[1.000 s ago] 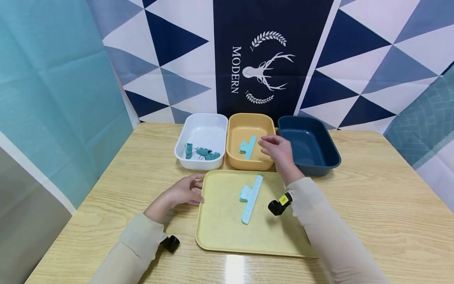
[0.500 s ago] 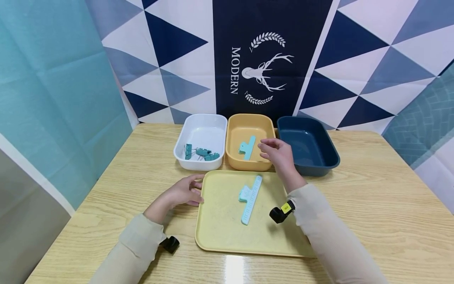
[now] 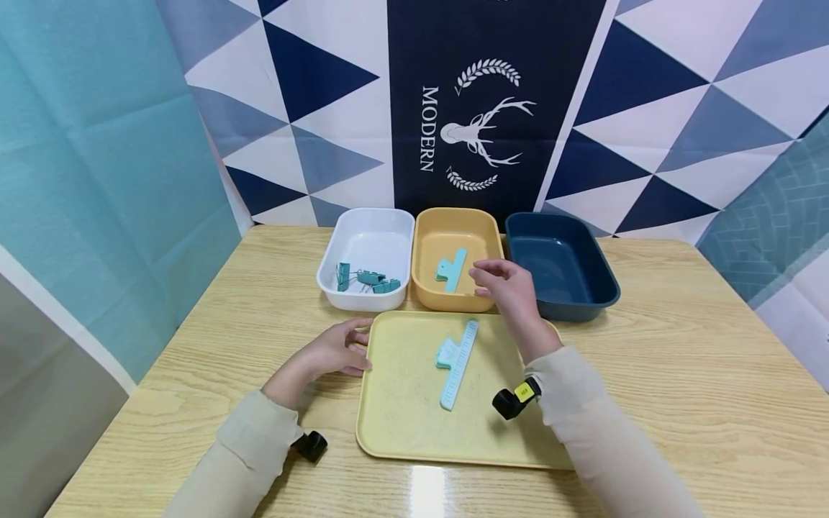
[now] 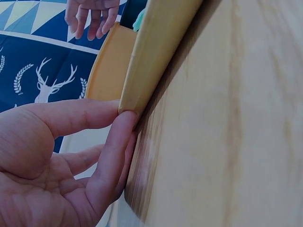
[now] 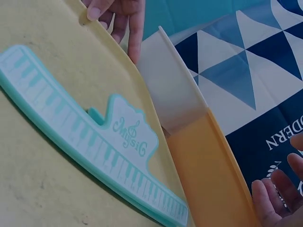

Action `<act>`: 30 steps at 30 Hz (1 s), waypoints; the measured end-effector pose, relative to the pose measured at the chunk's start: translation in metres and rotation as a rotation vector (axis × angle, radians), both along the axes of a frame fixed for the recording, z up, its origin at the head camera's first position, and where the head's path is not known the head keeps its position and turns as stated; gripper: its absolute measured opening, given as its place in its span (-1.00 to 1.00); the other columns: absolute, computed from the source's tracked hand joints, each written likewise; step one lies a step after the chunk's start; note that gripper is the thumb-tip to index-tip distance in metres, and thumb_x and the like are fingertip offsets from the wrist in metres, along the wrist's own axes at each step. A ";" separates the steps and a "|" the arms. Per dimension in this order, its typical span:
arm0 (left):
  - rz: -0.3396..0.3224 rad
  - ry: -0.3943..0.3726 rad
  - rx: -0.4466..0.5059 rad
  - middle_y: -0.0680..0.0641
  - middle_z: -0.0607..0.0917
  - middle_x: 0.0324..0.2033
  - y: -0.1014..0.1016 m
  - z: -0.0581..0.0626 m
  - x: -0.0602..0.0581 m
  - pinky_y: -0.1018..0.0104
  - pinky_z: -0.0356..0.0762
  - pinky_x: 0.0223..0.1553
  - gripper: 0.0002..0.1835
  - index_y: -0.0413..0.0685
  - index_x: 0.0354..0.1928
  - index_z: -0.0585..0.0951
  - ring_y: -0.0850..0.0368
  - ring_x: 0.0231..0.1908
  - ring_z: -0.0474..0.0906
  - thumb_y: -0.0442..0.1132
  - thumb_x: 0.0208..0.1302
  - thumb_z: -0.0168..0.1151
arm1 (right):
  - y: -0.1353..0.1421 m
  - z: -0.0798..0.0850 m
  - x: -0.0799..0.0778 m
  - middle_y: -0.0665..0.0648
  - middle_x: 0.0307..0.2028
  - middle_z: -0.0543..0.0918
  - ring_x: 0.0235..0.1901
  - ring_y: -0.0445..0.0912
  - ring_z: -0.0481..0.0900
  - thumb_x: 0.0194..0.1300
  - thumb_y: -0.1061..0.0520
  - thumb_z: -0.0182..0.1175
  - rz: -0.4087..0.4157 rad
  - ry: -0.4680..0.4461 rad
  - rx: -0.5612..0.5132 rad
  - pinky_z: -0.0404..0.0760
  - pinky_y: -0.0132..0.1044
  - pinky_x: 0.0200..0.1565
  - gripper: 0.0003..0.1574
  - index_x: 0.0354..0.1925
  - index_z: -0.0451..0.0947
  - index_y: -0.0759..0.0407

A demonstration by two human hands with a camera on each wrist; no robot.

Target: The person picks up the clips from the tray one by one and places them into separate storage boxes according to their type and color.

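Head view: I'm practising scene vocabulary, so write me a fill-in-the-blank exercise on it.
The binder clips are in the ____ bin.
The piano-patterned clip lies on the yellow ____.
The hand nearest the dark blue bin is the ____ one.
The wall banner reads ____.
Missing: white; tray; right; MODERN.

The 3 bins (image 3: 447, 301) look smooth plastic, the tray (image 3: 404, 424) matt.

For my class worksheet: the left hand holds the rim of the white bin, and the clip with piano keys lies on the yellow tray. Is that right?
The thing held is wrong: the left hand holds the edge of the yellow tray, as the left wrist view shows. The clip with piano keys does lie on that tray.
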State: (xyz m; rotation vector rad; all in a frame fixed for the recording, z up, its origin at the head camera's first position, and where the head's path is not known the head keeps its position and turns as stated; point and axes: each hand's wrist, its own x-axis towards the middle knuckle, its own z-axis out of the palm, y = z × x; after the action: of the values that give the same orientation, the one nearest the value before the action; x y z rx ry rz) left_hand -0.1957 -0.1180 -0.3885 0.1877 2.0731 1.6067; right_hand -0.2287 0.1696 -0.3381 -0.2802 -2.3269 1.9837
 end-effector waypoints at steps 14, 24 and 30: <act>0.001 -0.005 0.003 -0.29 0.41 0.00 -0.001 0.000 -0.001 0.14 0.65 -0.25 -0.15 -0.21 0.38 0.13 0.02 -0.21 0.55 -0.63 0.01 0.22 | -0.002 -0.003 0.012 0.11 -0.22 0.52 -0.26 -0.04 0.54 0.20 0.00 0.27 -0.010 -0.018 0.016 0.61 -0.45 -0.22 -0.54 -0.03 0.52 0.28; 0.001 -0.002 0.004 -0.29 0.40 0.00 0.001 0.000 0.000 0.13 0.65 -0.24 -0.14 -0.21 0.38 0.13 0.00 -0.19 0.53 -0.64 0.00 0.23 | -0.002 -0.006 0.020 0.15 -0.15 0.54 -0.18 0.01 0.52 0.22 0.03 0.23 -0.049 -0.024 0.027 0.63 -0.36 -0.18 -0.60 -0.07 0.54 0.28; 0.005 -0.008 0.002 -0.29 0.40 0.01 0.001 -0.001 -0.001 0.13 0.65 -0.25 -0.15 -0.21 0.38 0.13 0.01 -0.19 0.54 -0.64 0.01 0.23 | 0.000 -0.008 0.023 0.13 -0.23 0.53 -0.22 0.01 0.49 0.22 0.06 0.23 -0.065 -0.045 0.019 0.64 -0.36 -0.21 -0.62 -0.08 0.54 0.29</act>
State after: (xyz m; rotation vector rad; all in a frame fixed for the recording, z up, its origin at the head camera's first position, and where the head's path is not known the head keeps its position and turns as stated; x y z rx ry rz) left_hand -0.1965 -0.1174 -0.3890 0.1772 2.0676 1.6097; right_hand -0.2055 0.1693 -0.3463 -0.3971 -2.3308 1.9440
